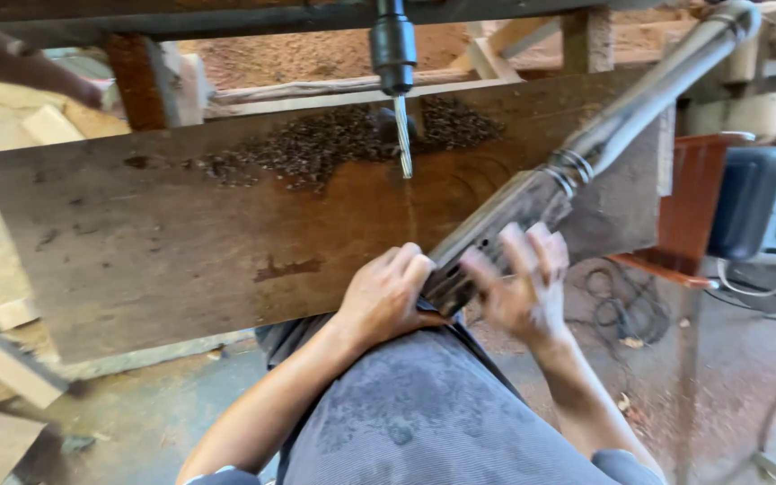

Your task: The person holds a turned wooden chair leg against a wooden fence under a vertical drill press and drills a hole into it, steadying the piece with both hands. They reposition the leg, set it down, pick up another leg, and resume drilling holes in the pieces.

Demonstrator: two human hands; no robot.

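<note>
Left hand curled closed over the near end of a long dark wooden piece, fingers wrapped down over its edge, resting against the person's lap. Right hand on the same end from the other side, fingers spread and bent, partly open; motion-blurred, so how firm the hold is cannot be told. The wooden piece runs diagonally up and right from the hands, crossing the right end of the plank. Metal spring coils ring it about midway, and past them it continues as a lighter grey pipe-like shaft toward the top right corner.

Wide brown plank lies across the frame just ahead of the hands, surface stained and scratched. Pile of dark drill shavings sits on its far edge. Drill chuck hangs from above with a twist bit pointing down at the plank, tip just above or at the surface, cannot tell which. Bit stands well apart from both hands.

Another person's hand enters at the top left, away from the plank's middle. Dark blue machine housing at right, cables on the dusty floor below it. Wood offcuts at lower left
</note>
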